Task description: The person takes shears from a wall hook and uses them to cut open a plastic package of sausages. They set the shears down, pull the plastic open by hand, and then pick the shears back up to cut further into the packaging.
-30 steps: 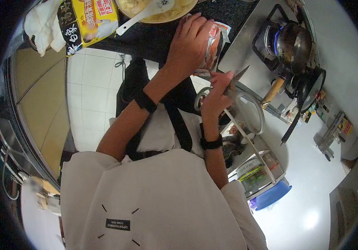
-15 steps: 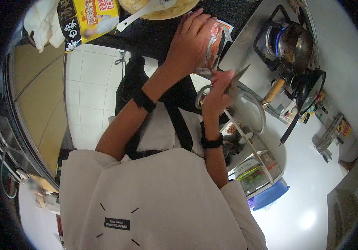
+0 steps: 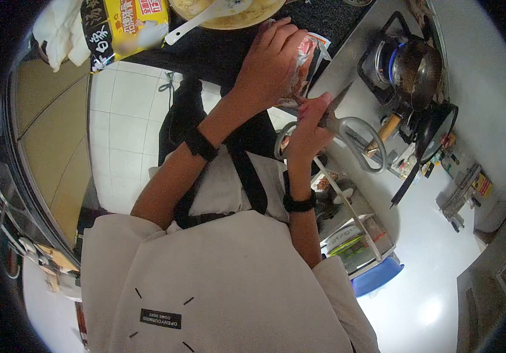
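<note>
My left hand (image 3: 271,62) lies over a silver and red plastic packet (image 3: 304,62) at the counter's edge, its fingers curled across the packet's near side. Closed in my right hand (image 3: 310,130) is a pair of scissors with grey loop handles (image 3: 386,154). The handles are spread wide, one loop on each side of the hand. One blade points up and to the right; the other is mostly hidden by my fingers near the packet's lower end.
A yellow bowl (image 3: 247,23) holds food and a white spoon (image 3: 206,19). Left of it lies a yellow and black food bag (image 3: 126,32). To the right, a pan (image 3: 420,73) sits over a lit blue flame, with a second dark pan (image 3: 435,132) beside it. Below is a rack (image 3: 359,229).
The scissors have turned in my right hand, so the right handle loop has swung up and outward. My left hand stays on the packet. The view has shifted slightly.
</note>
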